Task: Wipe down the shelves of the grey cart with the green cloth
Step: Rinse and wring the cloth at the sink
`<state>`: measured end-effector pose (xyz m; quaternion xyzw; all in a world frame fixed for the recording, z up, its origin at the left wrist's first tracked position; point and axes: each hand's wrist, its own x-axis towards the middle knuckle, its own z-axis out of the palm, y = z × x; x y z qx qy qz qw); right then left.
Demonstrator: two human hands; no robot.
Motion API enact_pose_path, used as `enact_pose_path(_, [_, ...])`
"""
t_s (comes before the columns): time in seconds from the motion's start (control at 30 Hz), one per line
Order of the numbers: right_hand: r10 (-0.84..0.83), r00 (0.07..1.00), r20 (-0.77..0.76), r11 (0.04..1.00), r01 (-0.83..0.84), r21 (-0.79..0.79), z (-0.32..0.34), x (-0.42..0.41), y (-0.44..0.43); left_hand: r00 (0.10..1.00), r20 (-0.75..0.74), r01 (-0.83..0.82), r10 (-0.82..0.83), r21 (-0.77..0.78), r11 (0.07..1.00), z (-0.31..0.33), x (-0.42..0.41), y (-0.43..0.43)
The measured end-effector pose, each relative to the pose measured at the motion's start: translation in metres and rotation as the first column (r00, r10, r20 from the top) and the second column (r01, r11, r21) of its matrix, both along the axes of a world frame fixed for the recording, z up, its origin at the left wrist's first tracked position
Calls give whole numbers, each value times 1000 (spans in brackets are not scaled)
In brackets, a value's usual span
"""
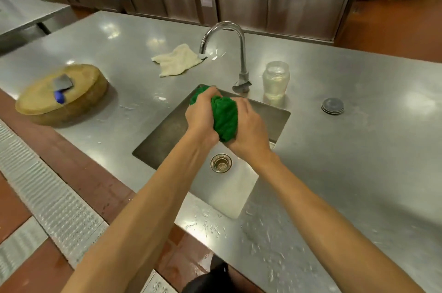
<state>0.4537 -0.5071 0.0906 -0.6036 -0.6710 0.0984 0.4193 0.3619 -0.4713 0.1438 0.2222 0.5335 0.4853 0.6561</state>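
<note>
Water droplets lay scattered along the near edge of the steel bench, in front of and to the right of the sink; to the left of the bench, a ribbed metal floor grating ran across the red floor. The sink was set into the bench close to that near edge, with a round metal drain in its pale bottom. Above the basin, both forearms reached forward and met; the left hand was curled tightly round one end of the green cloth, and the right hand was wrapped round the other end, so the cloth was bunched into a thick wad between them, held over the far part of the sink. Just behind the sink's far rim stood a curved chrome faucet, its spout arching to the left; just to its right stood a clear glass jar, upright; further right, well apart, lay a dark round disc flat on the bench. Near the left edge sat a round wooden chopping block with a blue-handled cleaver lying on top. A crumpled cream cloth lay behind the sink, left of the faucet. Beyond the far edge stood steel cabinets.
</note>
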Motion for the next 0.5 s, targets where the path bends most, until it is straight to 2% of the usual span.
enact_pose_path(0.13, [-94, 983, 155, 966, 127, -224, 11, -15, 36, 989, -146, -13, 31, 118, 993, 4, -12, 47])
enact_pose_path(0.27, [-80, 993, -87, 877, 29, -480, 5, -25, 56, 982, -188, 42, -4, 201, 979, -11, -19, 78])
enact_pose_path(0.33, [-82, 990, -113, 840, 8, -543, 3, -20, 64, 989, -146, 13, 12, 167, 986, -22, -23, 84])
enact_pose_path(0.43, [-106, 984, -140, 821, 7, -571, 2, -8, 68, 987, -99, 138, -130, 84, 987, -45, -36, 92])
enact_pose_path(0.5, [-167, 967, -192, 851, 43, -523, -2, -1, 67, 944, -211, 266, -254, 27, 964, -59, -46, 93])
